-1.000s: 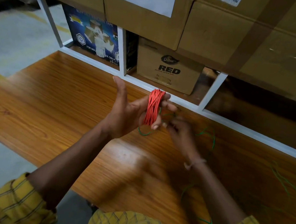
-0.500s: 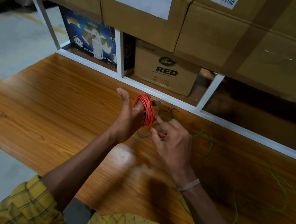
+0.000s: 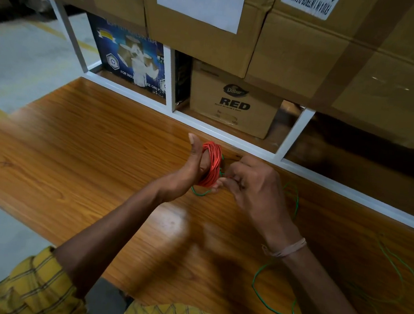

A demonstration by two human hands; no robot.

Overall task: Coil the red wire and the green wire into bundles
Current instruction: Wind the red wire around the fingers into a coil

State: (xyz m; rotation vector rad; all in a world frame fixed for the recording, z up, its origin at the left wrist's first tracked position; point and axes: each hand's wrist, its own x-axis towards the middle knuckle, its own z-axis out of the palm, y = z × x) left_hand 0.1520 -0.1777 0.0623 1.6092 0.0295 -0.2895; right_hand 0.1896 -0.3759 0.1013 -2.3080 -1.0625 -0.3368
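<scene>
The red wire (image 3: 211,165) is wound in many turns round the fingers of my left hand (image 3: 189,170), which is held up over the wooden table (image 3: 78,158) with the thumb raised. My right hand (image 3: 253,187) is right beside the coil, its fingertips pinching the red wire's end at the coil's lower right. The green wire (image 3: 275,302) lies loose on the table, looping under both hands and trailing off to the right and near edge. My left fingers are hidden by the coil.
A white metal shelf frame (image 3: 228,136) runs along the table's far edge. Behind it stand a brown "RED" carton (image 3: 234,103) and a blue tape box (image 3: 132,57). Large cardboard cartons (image 3: 314,53) overhang above. Grey floor lies to the left.
My left hand with the red coil has lowered and turned its back toward me. My right hand has moved up to the coil's lower right side and closed on the wire end.
</scene>
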